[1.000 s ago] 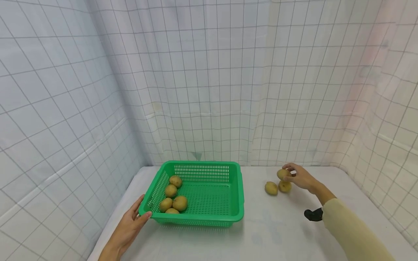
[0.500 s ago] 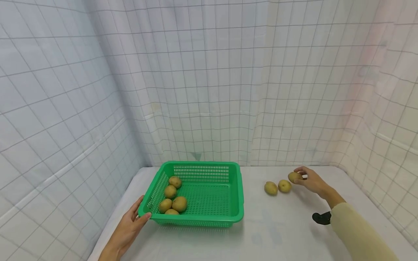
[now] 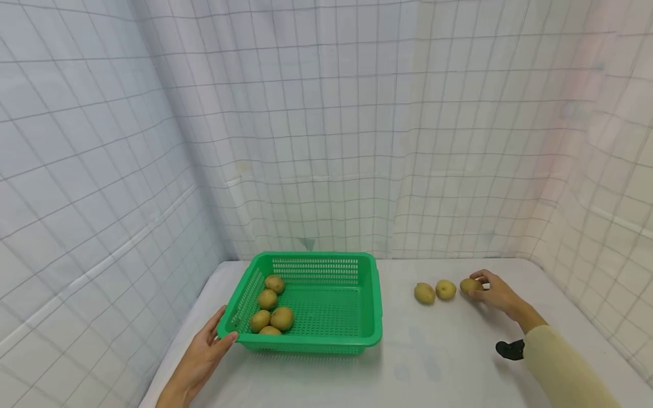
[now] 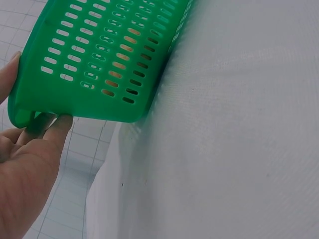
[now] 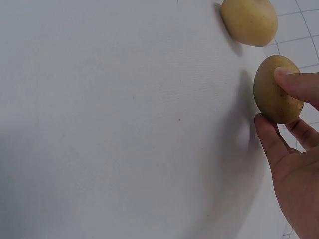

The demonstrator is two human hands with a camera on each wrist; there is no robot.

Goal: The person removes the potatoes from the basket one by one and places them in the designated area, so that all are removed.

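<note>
My right hand (image 3: 499, 294) holds a potato (image 3: 470, 286) between thumb and fingers, low over the right part of the table. In the right wrist view the thumb lies across that potato (image 5: 273, 94) and the fingertips meet its underside. Just left of it two more potatoes rest on the cloth, a yellowish one (image 3: 446, 289) and a browner one (image 3: 424, 293). My left hand (image 3: 200, 354) grips the near left corner of a green plastic basket (image 3: 316, 340), thumb on the rim, fingers around the outside. Inside, along the basket's left side, lie several potatoes (image 3: 282, 318).
A white cloth covers the table (image 3: 408, 368). Gridded white curtains (image 3: 326, 141) hang behind it and on both sides. A black strap end (image 3: 510, 349) sticks out at the right sleeve (image 3: 561, 362).
My right hand has moved right and down with the potato, from above the yellowish potato to a spot right of it. The left hand and the basket have stayed in place.
</note>
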